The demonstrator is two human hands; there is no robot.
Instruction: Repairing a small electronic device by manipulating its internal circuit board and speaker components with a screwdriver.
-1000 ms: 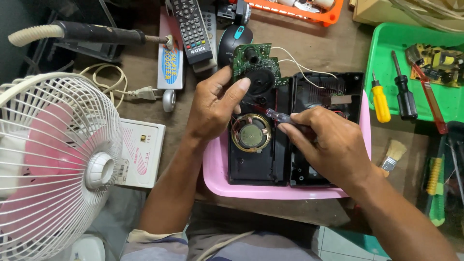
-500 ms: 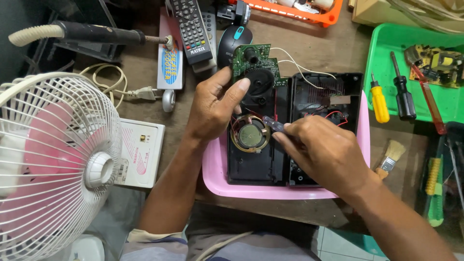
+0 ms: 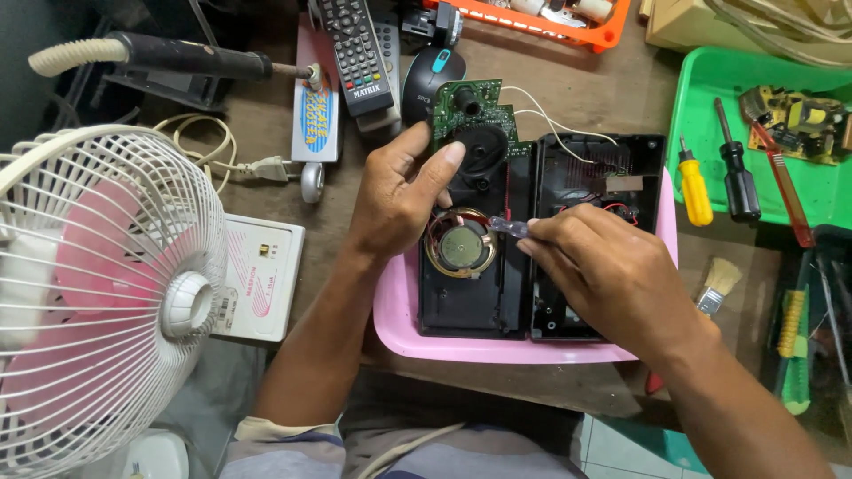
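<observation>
An opened black device case (image 3: 479, 293) lies in two halves on a pink tray (image 3: 399, 319). Its left half holds a round speaker (image 3: 460, 245) with a copper rim. My left hand (image 3: 399, 191) holds a green circuit board (image 3: 470, 115) tilted up at the case's top edge, thumb pressed on the board. White wires run from the board to the right half (image 3: 603, 168). My right hand (image 3: 603, 270) grips a small screwdriver (image 3: 508, 226) with a clear handle, its end over the speaker's right edge.
A white and pink table fan (image 3: 98, 284) stands at the left. A soldering iron (image 3: 177, 58), remote controls (image 3: 355, 49) and a black mouse (image 3: 424, 75) lie behind. A green tray (image 3: 701, 106) at right holds screwdrivers (image 3: 694, 186) and a board. A small brush (image 3: 714, 284) lies by the pink tray.
My right hand has moved the small screwdriver left, from the case's middle seam toward the speaker's edge. My left hand keeps holding the circuit board up.
</observation>
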